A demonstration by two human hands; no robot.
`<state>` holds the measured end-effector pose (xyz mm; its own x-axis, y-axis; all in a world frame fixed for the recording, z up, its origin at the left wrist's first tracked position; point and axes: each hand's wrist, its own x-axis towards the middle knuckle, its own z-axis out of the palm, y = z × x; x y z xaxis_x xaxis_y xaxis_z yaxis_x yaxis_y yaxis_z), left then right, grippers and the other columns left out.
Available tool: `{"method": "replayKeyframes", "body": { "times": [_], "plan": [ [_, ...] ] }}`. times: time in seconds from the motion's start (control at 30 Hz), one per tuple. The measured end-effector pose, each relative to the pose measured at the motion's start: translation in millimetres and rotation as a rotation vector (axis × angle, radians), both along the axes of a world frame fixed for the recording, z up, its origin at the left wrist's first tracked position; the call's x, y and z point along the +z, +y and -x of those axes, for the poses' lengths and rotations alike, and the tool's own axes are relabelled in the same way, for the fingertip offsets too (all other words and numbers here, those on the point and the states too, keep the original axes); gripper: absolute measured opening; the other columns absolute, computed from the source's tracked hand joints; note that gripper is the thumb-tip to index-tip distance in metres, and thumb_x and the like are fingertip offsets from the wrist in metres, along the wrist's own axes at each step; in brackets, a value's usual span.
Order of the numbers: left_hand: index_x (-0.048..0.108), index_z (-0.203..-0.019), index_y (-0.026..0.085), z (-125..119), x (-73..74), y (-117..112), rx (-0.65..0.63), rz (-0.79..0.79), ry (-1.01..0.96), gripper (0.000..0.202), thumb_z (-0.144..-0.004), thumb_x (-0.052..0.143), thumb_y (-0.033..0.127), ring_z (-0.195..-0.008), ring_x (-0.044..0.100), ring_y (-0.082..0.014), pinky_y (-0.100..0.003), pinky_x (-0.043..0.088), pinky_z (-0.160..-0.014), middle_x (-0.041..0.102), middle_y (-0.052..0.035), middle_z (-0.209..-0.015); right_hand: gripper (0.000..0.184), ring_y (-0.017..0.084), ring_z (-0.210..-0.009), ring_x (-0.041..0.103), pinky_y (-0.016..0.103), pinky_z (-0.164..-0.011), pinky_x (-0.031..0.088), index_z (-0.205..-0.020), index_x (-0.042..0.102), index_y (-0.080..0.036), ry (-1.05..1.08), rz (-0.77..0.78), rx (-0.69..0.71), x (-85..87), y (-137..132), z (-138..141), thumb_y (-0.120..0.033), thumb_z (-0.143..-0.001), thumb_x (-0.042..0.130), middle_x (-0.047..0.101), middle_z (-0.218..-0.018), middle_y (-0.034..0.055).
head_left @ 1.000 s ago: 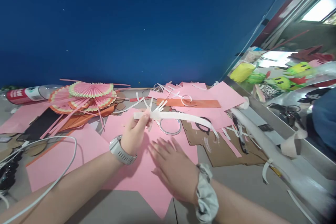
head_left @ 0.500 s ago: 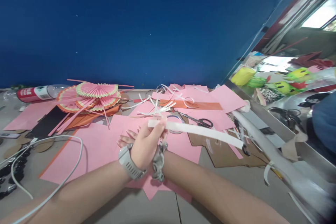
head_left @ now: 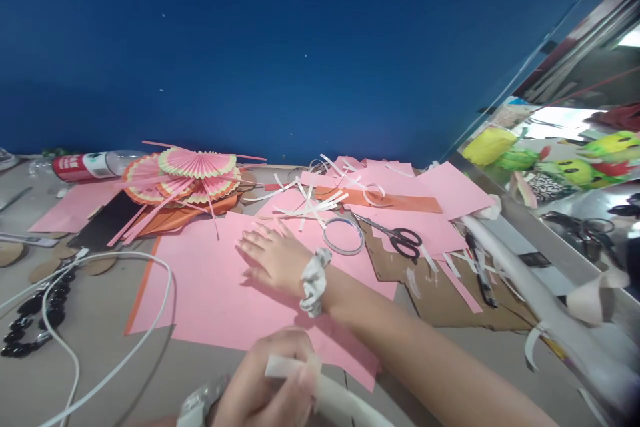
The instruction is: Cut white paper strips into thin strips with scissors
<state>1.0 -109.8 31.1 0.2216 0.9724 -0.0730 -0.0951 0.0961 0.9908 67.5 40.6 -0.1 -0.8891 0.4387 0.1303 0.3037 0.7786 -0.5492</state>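
Note:
My left hand [head_left: 270, 380], a watch at its wrist, is low at the front edge of the view, blurred. Its thumb and fingers pinch the end of a white strip [head_left: 345, 400], which trails to the right out of view; whether it is paper or tape I cannot tell. My right hand [head_left: 275, 257], with a pale scrunchie [head_left: 315, 281] round the wrist, lies flat with fingers spread on a large pink paper sheet [head_left: 200, 293]. Just right of it is a thin roll of tape [head_left: 361, 240], with black-handled scissors [head_left: 407, 241] further right.
White strips [head_left: 325, 203] and pink paper pieces [head_left: 445, 190] are heaped at the back. Folded paper fans [head_left: 197, 167], a bottle [head_left: 83, 167], a white cable [head_left: 167, 273] and a black bead string [head_left: 23, 340] lie left. Cardboard [head_left: 440, 300] and a cutter [head_left: 483, 277] lie right.
My left hand has come down towards me with the white strip, off the crossed right wrist. The right hand stays flat on the pink sheet. The view has shifted slightly.

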Motion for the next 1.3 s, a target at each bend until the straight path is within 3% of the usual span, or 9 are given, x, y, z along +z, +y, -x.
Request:
{"method": "replayKeyframes", "body": {
  "times": [0.1, 0.23, 0.33, 0.47, 0.57, 0.7, 0.9, 1.1, 1.3],
  "plan": [
    [0.046, -0.059, 0.018, 11.0, -12.6, 21.1, 0.155, -0.027, 0.064, 0.040, -0.086, 0.050, 0.047, -0.051, 0.040, -0.0107, -0.024, 0.034, -0.049, 0.042, 0.0014, -0.055, 0.039, 0.022, -0.133, 0.033, 0.045, -0.113, 0.018, -0.124, 0.052, -0.015, 0.085, 0.205, -0.044, 16.4, 12.6, -24.7, -0.040, -0.095, 0.041, 0.048, -0.137, 0.0111],
    [0.045, -0.062, 0.019, 20.0, -16.3, 60.8, 0.331, 0.007, 0.011, 0.035, -0.089, 0.048, 0.043, -0.042, 0.030, -0.0082, -0.022, 0.028, -0.042, 0.033, 0.0070, -0.047, 0.064, 0.017, -0.082, 0.064, 0.034, -0.079, 0.051, -0.096, 0.061, -0.012, 0.135, 0.611, -0.158, 31.9, 16.2, -74.7, -0.052, -0.098, 0.011, 0.067, -0.090, 0.0107],
    [0.043, -0.060, 0.018, 9.0, -7.6, 96.2, 0.403, -0.029, -0.011, 0.034, -0.087, 0.050, 0.036, -0.048, 0.033, -0.0075, -0.020, 0.032, -0.049, 0.036, 0.0063, -0.052, 0.070, 0.016, -0.066, 0.064, 0.030, -0.064, 0.053, -0.087, 0.059, -0.014, 0.194, 0.866, -0.225, 31.2, 17.5, -104.8, -0.064, -0.093, 0.010, 0.065, -0.075, 0.0088],
    [0.035, -0.057, 0.019, -24.1, -6.2, 135.9, 0.472, -0.079, -0.065, 0.036, -0.089, 0.041, 0.037, -0.049, 0.034, -0.0080, -0.021, 0.032, -0.052, 0.034, 0.0061, -0.053, 0.070, 0.015, -0.060, 0.059, 0.027, -0.056, 0.049, -0.084, 0.051, -0.018, 0.380, 1.012, -0.375, 20.9, 18.8, -122.9, -0.078, -0.083, 0.015, 0.061, -0.071, 0.0065],
    [0.039, -0.059, 0.019, -35.4, -19.4, 143.8, 0.492, -0.122, -0.074, 0.035, -0.086, 0.046, 0.040, -0.051, 0.037, -0.0083, -0.021, 0.033, -0.053, 0.038, 0.0055, -0.055, 0.072, 0.014, -0.052, 0.054, 0.025, -0.048, 0.045, -0.081, 0.048, -0.019, 0.449, 1.054, -0.402, 18.9, 13.4, -132.0, -0.082, -0.078, 0.014, 0.058, -0.066, 0.0046],
    [0.044, -0.061, 0.018, -14.3, -35.9, 129.9, 0.471, -0.143, -0.045, 0.032, -0.081, 0.056, 0.040, -0.049, 0.032, -0.0081, -0.021, 0.029, -0.048, 0.036, 0.0065, -0.053, 0.073, 0.015, -0.055, 0.057, 0.028, -0.054, 0.047, -0.083, 0.049, -0.017, 0.418, 1.033, -0.389, 26.8, -2.5, -147.8, -0.083, -0.078, 0.020, 0.062, -0.070, 0.0072],
    [0.046, -0.054, 0.016, 14.5, -35.5, 124.6, 0.379, -0.140, -0.002, 0.035, -0.076, 0.064, 0.036, -0.050, 0.034, -0.0080, -0.021, 0.032, -0.049, 0.039, 0.0049, -0.052, 0.039, 0.014, -0.058, 0.062, 0.025, -0.054, 0.044, -0.080, 0.050, -0.016, 0.346, 0.890, -0.480, 27.8, -16.8, -147.6, -0.054, -0.089, 0.047, 0.064, -0.071, 0.0037],
    [0.047, -0.065, 0.018, 11.9, -44.4, 134.0, 0.378, -0.039, -0.034, 0.035, -0.081, 0.056, 0.048, -0.042, 0.027, -0.0062, -0.019, 0.025, -0.040, 0.032, 0.0081, -0.050, 0.035, 0.012, -0.058, 0.058, 0.025, -0.056, 0.043, -0.076, 0.054, -0.015, 0.347, 0.877, -0.489, 17.9, -17.7, -142.5, -0.047, -0.090, 0.051, 0.061, -0.068, 0.0019],
    [0.046, -0.064, 0.018, 13.0, -43.0, 124.5, 0.113, -0.092, 0.010, 0.036, -0.090, 0.045, 0.043, -0.044, 0.043, -0.0089, -0.022, 0.038, -0.047, 0.044, 0.0045, -0.052, 0.031, 0.008, -0.053, 0.047, 0.022, -0.052, 0.038, -0.077, 0.044, -0.020, 0.567, 0.829, -0.729, 14.1, -9.5, -159.8, -0.046, -0.088, 0.055, 0.049, -0.062, -0.0051]
  ]
}}
